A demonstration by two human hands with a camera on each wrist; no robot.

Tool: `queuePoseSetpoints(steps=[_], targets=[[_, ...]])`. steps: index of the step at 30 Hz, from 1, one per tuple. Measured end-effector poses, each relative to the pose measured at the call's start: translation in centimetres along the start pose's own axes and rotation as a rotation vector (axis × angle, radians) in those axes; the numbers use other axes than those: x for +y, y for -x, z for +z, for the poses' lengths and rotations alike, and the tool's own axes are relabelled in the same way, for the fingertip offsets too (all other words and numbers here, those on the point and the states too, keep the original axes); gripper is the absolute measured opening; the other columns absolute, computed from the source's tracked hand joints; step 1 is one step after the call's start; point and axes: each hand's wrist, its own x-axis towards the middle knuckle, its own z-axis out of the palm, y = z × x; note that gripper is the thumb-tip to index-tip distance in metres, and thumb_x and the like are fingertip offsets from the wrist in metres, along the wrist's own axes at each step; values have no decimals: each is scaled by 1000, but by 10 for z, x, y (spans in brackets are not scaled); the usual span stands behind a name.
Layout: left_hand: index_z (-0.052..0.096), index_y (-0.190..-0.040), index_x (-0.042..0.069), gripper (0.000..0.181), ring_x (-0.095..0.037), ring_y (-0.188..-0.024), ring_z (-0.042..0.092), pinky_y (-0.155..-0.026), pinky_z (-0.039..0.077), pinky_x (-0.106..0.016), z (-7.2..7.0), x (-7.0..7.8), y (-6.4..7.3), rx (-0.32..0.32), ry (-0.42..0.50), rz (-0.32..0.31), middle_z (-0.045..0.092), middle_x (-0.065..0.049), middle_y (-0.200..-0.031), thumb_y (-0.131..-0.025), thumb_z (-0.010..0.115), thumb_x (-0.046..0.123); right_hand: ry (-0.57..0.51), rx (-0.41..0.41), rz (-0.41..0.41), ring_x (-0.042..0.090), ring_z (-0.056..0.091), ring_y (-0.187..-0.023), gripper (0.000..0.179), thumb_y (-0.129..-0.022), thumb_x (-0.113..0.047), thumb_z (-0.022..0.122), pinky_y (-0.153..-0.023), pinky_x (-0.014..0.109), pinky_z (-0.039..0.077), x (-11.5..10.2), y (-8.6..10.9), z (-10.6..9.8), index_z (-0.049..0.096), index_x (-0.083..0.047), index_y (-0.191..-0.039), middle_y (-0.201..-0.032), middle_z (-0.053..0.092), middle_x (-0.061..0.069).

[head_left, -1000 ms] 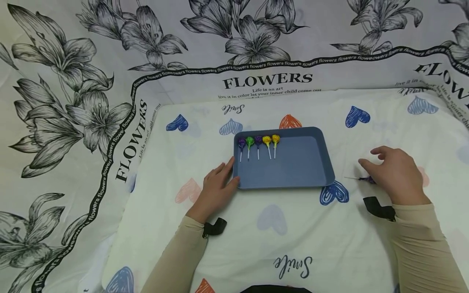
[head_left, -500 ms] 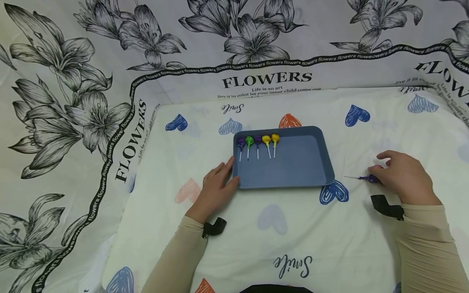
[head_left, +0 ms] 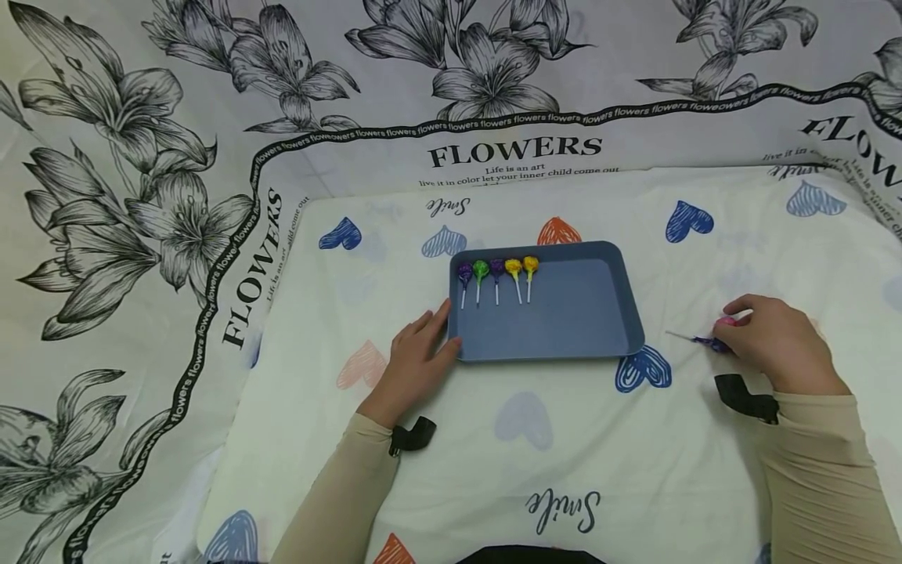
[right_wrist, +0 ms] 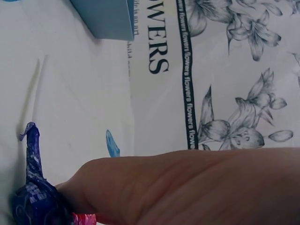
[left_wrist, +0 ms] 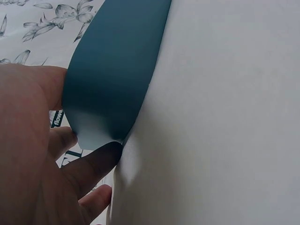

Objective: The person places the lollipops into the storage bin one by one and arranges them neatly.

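A blue-grey tray [head_left: 564, 309] holds a row of wrapped lollipops [head_left: 496, 270] in purple, green and yellow, sticks toward the person. The left hand [head_left: 416, 364] rests at the tray's left side, its fingers and thumb against the rim; in the left wrist view fingertips [left_wrist: 112, 150] touch the tray wall [left_wrist: 117, 70]. Right of the tray, the right hand [head_left: 775, 341] has thumb and forefinger curled around a pink lollipop [head_left: 727, 320], mostly covered, its stick hidden. A purple lollipop [right_wrist: 40, 204] lies against the outer side of the thumb [right_wrist: 89, 185], its stick pointing toward the tray.
A pale cloth [head_left: 521, 478] printed with hearts lies under the tray, over a flower-printed cloth [head_left: 338, 168]. A black wrist mount sits on each wrist. A dark object [head_left: 532, 555] shows at the bottom edge.
The right hand has drawn back to the right and lowered a little, and its fingers have closed on the pink lollipop. The purple lollipop's stick has shifted slightly. The left hand stays put.
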Motion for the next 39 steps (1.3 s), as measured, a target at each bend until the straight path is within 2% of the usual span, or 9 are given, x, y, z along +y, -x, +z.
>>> queuePoseSetpoints(steps=[6,15,18,21,23,26,31,36,39], targets=[[22,-166,44,67,-27,-160,22,-127,12,-59,0,1,-1,-5,-9,3,39,-1,-168,-106,49,54,-4,16,0,43,62,-94,43,-97,-23,61,-64,47,46,2,-1,2,63,10,-124,-115,67,35],[22,-166,45,67,-27,-160,22,-127,12,-59,1,3,-3,-8,-24,1,40,-2,-168,-106,49,53,-45,56,18,47,63,-96,48,-98,-26,65,-65,49,47,3,4,2,62,12,-127,-120,64,39],[22,-166,45,66,-27,-160,22,-127,12,-58,1,3,-3,-9,-25,-4,40,-2,-168,-106,49,54,-57,104,19,38,65,-84,49,-97,-28,66,-58,42,45,1,6,1,63,12,-125,-103,71,32],[22,-166,45,66,-28,-160,22,-127,12,-58,1,3,-4,-10,-25,-3,40,-1,-168,-106,49,53,-81,138,28,28,63,-68,50,-98,-31,66,-55,36,41,0,7,1,65,12,-124,-81,73,18],[22,-166,45,66,-27,-160,22,-127,12,-58,1,3,-4,-9,-26,-4,40,-1,-168,-106,49,54,-94,146,37,24,60,-64,53,-99,-35,65,-55,36,40,-1,7,0,65,11,-125,-74,71,10],[22,-166,45,67,-28,-160,22,-127,11,-58,1,4,-3,-10,-19,-5,40,-1,-167,-106,49,54,-113,153,55,24,59,-64,58,-102,-41,62,-58,37,40,-2,7,0,65,11,-126,-71,68,8],[22,-166,45,67,-29,-160,21,-127,11,-59,2,3,-1,-15,-11,-15,39,-2,-168,-106,50,53,-122,186,59,29,62,-70,61,-102,-46,62,-61,39,41,-5,6,0,67,10,-125,-76,71,15],[23,-166,45,67,-30,-160,22,-127,11,-59,2,2,1,0,-12,-24,40,-2,-167,-106,51,52,-120,260,35,45,59,-101,61,-101,-47,62,-64,43,43,-13,6,2,70,9,-124,-110,71,32],[24,-166,45,67,-31,-159,22,-126,12,-59,1,2,1,5,-10,-28,41,-4,-167,-106,51,52,-132,304,28,48,57,-109,60,-101,-47,62,-64,43,43,-17,5,3,72,8,-122,-118,69,34]])
